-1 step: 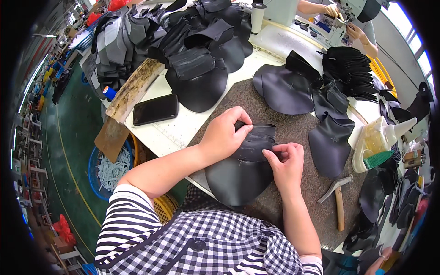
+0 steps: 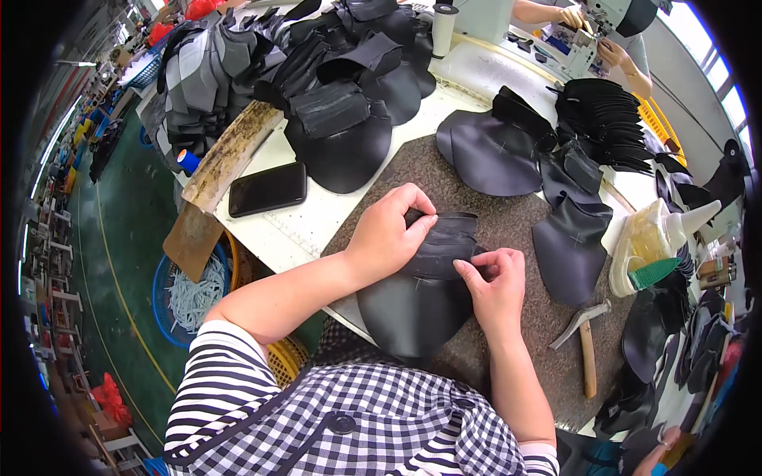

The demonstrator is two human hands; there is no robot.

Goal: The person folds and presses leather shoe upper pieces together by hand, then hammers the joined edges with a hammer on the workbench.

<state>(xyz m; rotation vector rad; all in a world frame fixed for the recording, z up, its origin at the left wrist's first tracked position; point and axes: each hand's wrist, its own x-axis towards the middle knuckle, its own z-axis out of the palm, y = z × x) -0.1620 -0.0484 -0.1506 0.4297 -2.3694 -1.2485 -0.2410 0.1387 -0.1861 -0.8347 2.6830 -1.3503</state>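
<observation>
A black leather piece [image 2: 414,317] lies before me on a speckled dark slab [image 2: 508,214]. Its rounded part points toward me, and a folded, creased band [image 2: 444,247] crosses its far end. My left hand [image 2: 387,232] pinches the band's upper left corner between thumb and fingertips. At the band's right edge, the thumb and bent fingers of my right hand [image 2: 498,289] close on the leather. To the right of that hand lies a hammer [image 2: 588,361] with a wooden handle. Similar black leather pieces [image 2: 573,250] rest beyond and to the right.
A black phone [image 2: 268,190] lies on the white table, left. Stacked leather parts [image 2: 341,155] fill the far left. On the right stand a glue bottle [image 2: 641,242] and a green brush [image 2: 655,274]. Another person's hands [image 2: 611,52] work at a sewing machine. Below left sits a blue basket [image 2: 161,305].
</observation>
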